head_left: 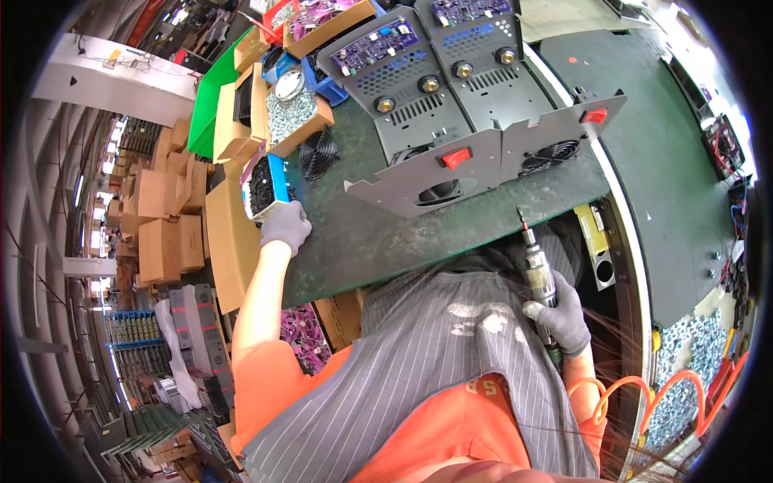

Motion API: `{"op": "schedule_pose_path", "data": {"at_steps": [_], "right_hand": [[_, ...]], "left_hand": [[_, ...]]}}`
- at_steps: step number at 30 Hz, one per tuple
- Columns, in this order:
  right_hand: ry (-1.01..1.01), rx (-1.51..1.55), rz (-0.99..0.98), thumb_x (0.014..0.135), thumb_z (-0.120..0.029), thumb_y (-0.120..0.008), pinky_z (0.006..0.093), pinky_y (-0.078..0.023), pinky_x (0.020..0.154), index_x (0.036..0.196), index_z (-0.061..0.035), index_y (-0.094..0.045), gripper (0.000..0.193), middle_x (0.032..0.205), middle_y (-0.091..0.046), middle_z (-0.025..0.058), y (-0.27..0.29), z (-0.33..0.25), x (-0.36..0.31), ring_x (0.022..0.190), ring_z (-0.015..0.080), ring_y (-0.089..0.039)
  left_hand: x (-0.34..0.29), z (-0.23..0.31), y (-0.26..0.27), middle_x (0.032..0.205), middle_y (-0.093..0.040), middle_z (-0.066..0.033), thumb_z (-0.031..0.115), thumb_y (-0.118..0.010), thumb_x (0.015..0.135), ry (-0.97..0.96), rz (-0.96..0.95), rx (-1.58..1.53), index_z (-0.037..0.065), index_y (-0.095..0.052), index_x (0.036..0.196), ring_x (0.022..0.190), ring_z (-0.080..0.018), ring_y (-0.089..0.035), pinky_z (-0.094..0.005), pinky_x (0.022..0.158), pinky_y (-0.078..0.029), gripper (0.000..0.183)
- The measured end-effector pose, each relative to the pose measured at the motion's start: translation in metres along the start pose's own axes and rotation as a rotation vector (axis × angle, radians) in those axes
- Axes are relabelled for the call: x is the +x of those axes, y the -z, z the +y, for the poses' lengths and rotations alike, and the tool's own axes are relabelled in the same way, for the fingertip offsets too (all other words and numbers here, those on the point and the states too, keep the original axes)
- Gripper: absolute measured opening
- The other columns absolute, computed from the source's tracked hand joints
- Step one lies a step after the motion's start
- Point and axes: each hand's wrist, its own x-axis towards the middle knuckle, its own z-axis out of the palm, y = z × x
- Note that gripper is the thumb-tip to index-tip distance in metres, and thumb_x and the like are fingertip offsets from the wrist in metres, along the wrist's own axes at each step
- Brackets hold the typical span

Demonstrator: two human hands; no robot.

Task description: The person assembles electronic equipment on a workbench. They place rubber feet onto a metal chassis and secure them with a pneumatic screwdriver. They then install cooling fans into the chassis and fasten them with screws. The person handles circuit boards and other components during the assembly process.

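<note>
My right hand [565,318], in a grey glove, is wrapped round a screwdriver [537,266], a powered one whose bit points away from me, past the bench's near edge. My left hand [287,227], also gloved, is closed at the near corner of a small box of black screws [262,187]. What its fingers hold, if anything, is hidden. Two grey metal housings [439,121] stand side by side on the dark green bench [338,241]. Each has a red switch [456,158], a black fan [439,191] and a purple circuit board [374,47].
A loose black fan guard [319,153] lies between the screw box and the housings. A carton of silvery screws [291,117] and a green bin [217,97] stand at the far left. An orange coiled hose [636,388] hangs at my right. Another green surface [684,185] is beyond a white rail.
</note>
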Motion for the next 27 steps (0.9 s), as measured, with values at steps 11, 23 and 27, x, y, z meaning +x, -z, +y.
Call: {"op": "schedule_pose_path", "data": {"at_steps": [11,23,27], "right_hand": [[0.014,0.172,-0.081,0.061,-0.026,-0.082,0.0269,-0.046,0.072,0.114,0.0027,-0.055,0.067,0.088,-0.059,0.0023,0.016,-0.021,-0.02,0.076,0.0106,-0.053],[0.077,0.005,-0.147,0.06,-0.031,-0.085,0.0294,-0.048,0.079,0.125,0.0011,-0.053,0.08,0.094,-0.062,0.0053,0.022,-0.049,-0.034,0.084,0.0133,-0.058],[0.084,0.037,-0.128,0.06,-0.031,-0.084,0.0297,-0.049,0.076,0.125,0.0008,-0.053,0.079,0.091,-0.063,0.0045,0.025,-0.047,-0.033,0.08,0.014,-0.059]], "left_hand": [[-0.067,0.118,0.004,0.097,-0.066,-0.0087,0.014,-0.059,0.089,-0.504,-0.843,-1.425,0.0,-0.061,0.112,0.073,-0.0133,-0.064,-0.0226,0.059,-0.051,0.027],[-0.055,0.26,-0.007,0.11,-0.064,-0.0133,0.025,-0.056,0.096,-0.618,-1.262,-2.147,0.005,-0.056,0.12,0.092,-0.0226,-0.068,-0.0331,0.073,-0.06,0.032],[-0.055,0.27,-0.004,0.108,-0.064,-0.0133,0.025,-0.055,0.097,-0.611,-1.277,-2.128,0.004,-0.056,0.119,0.091,-0.0222,-0.068,-0.0332,0.072,-0.06,0.03]]}}
